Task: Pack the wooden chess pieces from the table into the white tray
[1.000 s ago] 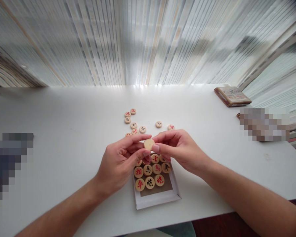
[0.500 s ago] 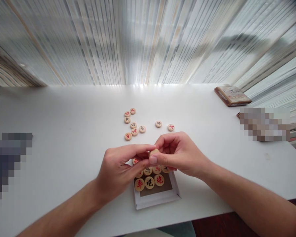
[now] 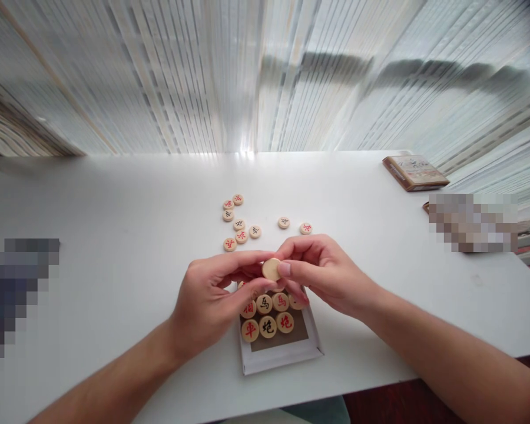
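Observation:
Above a shallow white box, my right hand [image 3: 324, 271] pinches a wooden xiangqi piece [image 3: 271, 270] that shows a plain, blank face. My left hand [image 3: 216, 297] curves around the same piece, index finger along its upper edge and thumb just below it. Inside the box [image 3: 276, 357], several larger pieces lie in rows, marked in red or black. A red-marked piece [image 3: 249, 330], a black-marked piece [image 3: 268, 327] and another red-marked piece [image 3: 285, 322] form the nearest row. My fingers hide part of the farther rows.
Beyond my hands, several smaller pieces [image 3: 241, 236] lie scattered on the white table [image 3: 128, 218]. A decorated box [image 3: 417, 172] is at the back right, near a pixelated object [image 3: 472, 224]. Another pixelated object [image 3: 15, 294] is at the left edge. Striped curtains [image 3: 194, 76] hang behind the table.
The piece between my hands has turned, so its blank face now shows more fully. My left thumb has dropped slightly away from the right thumb. The pieces on the table stay put.

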{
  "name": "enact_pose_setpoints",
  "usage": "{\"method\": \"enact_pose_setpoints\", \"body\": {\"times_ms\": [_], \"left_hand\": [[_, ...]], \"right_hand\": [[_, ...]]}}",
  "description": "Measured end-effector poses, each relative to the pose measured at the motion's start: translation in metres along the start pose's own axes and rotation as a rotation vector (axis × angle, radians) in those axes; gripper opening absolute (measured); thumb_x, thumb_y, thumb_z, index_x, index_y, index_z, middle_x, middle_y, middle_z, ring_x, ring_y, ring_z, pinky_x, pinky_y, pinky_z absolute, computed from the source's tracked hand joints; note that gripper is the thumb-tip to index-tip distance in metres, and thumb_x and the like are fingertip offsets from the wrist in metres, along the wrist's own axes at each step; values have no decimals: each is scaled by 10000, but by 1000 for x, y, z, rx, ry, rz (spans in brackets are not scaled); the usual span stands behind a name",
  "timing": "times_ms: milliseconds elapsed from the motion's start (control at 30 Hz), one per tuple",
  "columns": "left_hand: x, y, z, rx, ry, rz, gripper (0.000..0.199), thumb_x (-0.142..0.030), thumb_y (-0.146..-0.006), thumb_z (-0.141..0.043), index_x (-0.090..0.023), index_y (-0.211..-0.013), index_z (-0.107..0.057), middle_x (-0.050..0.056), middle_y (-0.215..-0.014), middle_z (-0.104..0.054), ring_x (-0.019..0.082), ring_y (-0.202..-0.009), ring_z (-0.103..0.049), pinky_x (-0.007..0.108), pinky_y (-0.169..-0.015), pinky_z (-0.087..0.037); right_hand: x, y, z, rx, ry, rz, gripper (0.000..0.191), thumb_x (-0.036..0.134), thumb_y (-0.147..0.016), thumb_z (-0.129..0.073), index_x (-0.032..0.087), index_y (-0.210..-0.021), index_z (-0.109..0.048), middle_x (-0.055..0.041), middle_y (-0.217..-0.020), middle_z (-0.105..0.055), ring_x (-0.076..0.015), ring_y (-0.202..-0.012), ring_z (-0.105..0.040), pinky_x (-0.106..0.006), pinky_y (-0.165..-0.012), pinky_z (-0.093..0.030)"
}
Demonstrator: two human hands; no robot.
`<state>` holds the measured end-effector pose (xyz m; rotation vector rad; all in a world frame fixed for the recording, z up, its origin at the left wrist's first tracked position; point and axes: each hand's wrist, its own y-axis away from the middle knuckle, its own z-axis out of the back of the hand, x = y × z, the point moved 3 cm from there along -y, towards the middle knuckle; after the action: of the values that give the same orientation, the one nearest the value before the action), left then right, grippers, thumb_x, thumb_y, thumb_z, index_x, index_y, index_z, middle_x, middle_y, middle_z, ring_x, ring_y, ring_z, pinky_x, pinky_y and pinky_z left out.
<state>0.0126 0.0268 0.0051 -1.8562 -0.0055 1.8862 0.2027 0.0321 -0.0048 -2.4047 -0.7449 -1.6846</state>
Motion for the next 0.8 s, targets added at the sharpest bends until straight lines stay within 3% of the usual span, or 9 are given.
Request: {"method": "enact_pose_setpoints", "body": {"times_ms": [133,333,800], "left_hand": [[0,-1,1,5,-24,-48,378,-38,-870,-878,-254,-1180,-859,-34,-969,-890,105,-829,-852,111,-824,-671],[0,0,1,22,-127,-138,344,-75,-889,-878,-246,-1186,-852,-18,-965,-887,105,-785,-831,134,-777,-665],[-3,2,2,14,-236,-162,247,-217,-941,-854,-289,-1177,-860,15,-951,-882,179,-734,-819,258,-716,-688]], "right_hand": [[0,-1,-2,17,-31,-30,261,230,-743,-997,149,-839,-768,-4,-663,-745,-76,-466,-613,-158,-457,-498],[4,1,-7,3,-17,-57,315,255,-723,-1014,148,-784,-724,17,-589,-696,-74,-466,-585,-149,-439,-464],[4,2,-9,-13,-11,-112,412,283,-633,-1056,153,-759,-686,23,-590,-668,-86,-483,-570,-169,-428,-447]]}}
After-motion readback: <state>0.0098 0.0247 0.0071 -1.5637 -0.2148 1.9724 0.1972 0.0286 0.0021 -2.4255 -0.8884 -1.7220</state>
